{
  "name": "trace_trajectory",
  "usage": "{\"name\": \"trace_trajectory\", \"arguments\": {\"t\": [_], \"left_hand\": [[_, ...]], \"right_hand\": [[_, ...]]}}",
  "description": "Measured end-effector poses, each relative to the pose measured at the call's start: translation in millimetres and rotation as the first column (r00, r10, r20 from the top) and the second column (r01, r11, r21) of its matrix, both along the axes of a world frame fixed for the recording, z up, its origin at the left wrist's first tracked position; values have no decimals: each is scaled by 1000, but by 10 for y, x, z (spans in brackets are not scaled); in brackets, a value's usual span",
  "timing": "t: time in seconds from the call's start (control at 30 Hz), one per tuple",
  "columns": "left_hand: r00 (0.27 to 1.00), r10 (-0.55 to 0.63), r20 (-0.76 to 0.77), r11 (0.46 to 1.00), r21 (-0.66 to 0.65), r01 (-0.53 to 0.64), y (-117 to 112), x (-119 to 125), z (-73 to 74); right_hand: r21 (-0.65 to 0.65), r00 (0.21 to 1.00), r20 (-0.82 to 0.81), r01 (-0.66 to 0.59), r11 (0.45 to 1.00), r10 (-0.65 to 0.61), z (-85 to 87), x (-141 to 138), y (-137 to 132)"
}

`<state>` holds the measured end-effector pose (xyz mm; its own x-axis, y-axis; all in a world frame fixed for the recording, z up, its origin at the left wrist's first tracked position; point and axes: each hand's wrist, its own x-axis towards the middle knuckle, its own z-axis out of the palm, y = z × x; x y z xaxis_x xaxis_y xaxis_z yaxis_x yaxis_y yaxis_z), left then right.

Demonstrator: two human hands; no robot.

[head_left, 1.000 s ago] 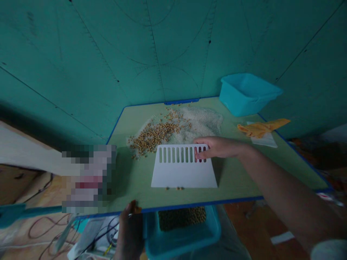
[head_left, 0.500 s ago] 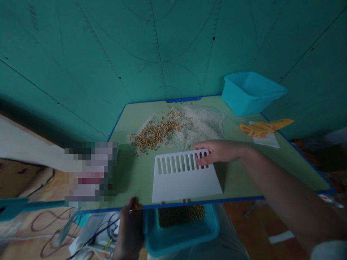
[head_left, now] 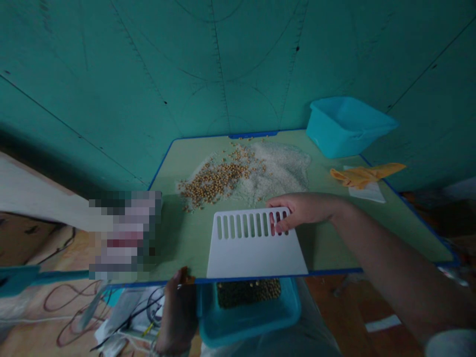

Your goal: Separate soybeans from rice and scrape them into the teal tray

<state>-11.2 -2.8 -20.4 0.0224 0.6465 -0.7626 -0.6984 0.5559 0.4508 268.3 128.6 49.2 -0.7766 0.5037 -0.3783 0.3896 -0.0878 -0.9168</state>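
White slotted scraper point(head_left: 256, 255) had just reached the tabletop's point(head_left: 193, 233) near edge, fingers of my right hand point(head_left: 307, 207) clamped on its top; beans ahead of it had gone, probably into the tub point(head_left: 249, 331). Left hand's point(head_left: 178, 317) grip I couldn't tell.

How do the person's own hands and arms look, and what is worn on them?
The right hand and left hand have no gloves; the left is shadowed. The right forearm is bare up to a pale, greyish sleeve. Any left sleeve cannot be made out.
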Motion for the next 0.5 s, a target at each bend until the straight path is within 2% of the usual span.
{"name": "trace_trajectory", "arguments": {"t": [0.1, 0.17, 0.23, 0.27, 0.3, 0.33, 0.4, 0.47, 0.5], "left_hand": [[993, 87, -85, 995, 51, -82, 2, 32, 27], [986, 113, -120, 992, 61, -107, 0, 49, 44], [991, 91, -102, 996, 21, -89, 1, 59, 58], [993, 82, -84, 997, -3, -83, 2, 60, 64], [995, 79, -66, 996, -23, -81, 4, 59, 69], [996, 77, -54, 996, -38, -79, 6, 56, 72], [997, 65, -50, 996, -53, -68, 10, 48, 74], [996, 67, -67, 997, -37, -70, 12, 42, 71], [995, 72, -75, 997, -30, -74, 13, 41, 69]], "right_hand": [[-14, 999, 14, -34, 999, 34, 18, -11, -13], [-19, 1000, 2, -10, 1000, 10, 29, -10, -20], [-3, 992, -54, 114, 993, -114, 29, 4, -9], [7, 969, -105, 224, 974, -223, 23, 19, 8], [9, 923, -166, 353, 936, -346, 12, 39, 34], [3, 851, -229, 486, 874, -472, -3, 65, 69], [-32, 659, -343, 704, 709, -670, -38, 135, 159], [-46, 498, -432, 821, 570, -752, -68, 215, 257], [-39, 446, -467, 852, 522, -763, -79, 252, 300]]}}
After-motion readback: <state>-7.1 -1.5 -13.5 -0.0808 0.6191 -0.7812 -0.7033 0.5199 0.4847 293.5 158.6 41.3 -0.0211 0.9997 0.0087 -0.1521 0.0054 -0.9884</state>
